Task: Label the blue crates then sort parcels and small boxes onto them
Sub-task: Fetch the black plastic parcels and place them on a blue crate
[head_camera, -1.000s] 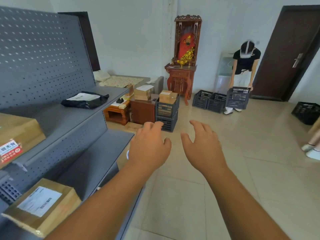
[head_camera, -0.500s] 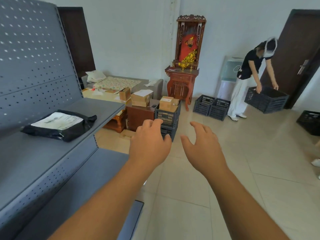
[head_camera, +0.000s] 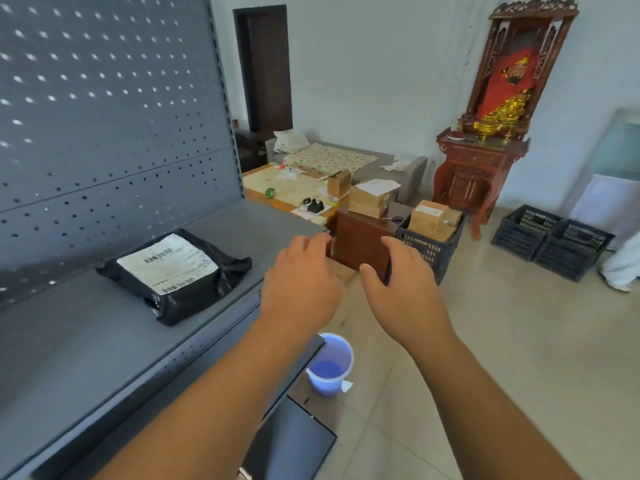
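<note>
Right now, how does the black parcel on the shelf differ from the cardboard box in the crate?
The parcel is a soft, crumpled black bag; the box is stiff brown cardboard. The parcel lies flat on the shelf; the box sits in the crate, rising above its rim. The parcel's label covers much of its top; the box's is small. Both bear a white label.

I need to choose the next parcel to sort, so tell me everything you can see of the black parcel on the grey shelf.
The black parcel is a soft, puffy bag of glossy black plastic, wrinkled at the edges. It lies flat on the grey shelf, close to the perforated back panel and skewed to the shelf's edge. A white shipping label with barcodes faces up; its text is too blurred to read. Nothing rests on it. The left hand hovers to its right without touching it.
</note>
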`<action>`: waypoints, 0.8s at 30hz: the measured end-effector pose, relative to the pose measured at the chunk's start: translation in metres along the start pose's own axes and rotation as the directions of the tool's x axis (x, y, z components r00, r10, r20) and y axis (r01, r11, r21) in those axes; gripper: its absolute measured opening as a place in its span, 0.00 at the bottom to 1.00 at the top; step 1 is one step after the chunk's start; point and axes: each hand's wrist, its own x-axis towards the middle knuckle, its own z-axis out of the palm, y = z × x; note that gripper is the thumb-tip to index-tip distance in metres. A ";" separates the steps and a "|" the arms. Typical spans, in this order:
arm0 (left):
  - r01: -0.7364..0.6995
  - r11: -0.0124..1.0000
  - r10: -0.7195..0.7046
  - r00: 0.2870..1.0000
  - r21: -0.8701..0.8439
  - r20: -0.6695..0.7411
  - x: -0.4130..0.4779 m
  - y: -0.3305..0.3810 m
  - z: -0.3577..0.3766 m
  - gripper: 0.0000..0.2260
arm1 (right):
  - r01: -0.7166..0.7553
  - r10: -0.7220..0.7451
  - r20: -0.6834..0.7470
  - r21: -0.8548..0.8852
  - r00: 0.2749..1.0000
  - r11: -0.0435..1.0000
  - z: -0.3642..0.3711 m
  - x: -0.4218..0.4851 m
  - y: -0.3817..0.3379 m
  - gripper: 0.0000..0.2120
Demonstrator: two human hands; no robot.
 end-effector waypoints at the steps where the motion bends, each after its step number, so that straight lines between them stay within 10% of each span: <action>1: 0.042 0.999 -0.042 0.999 0.018 -0.013 0.010 -0.005 0.000 0.24 | 0.023 -0.024 0.034 0.022 0.999 0.999 0.009 0.014 -0.002 0.27; 24: 0.677 0.724 -0.644 0.594 -0.134 -0.482 0.000 -0.123 -0.063 0.20 | 0.369 -0.538 0.526 0.398 0.658 0.840 0.153 0.090 -0.132 0.23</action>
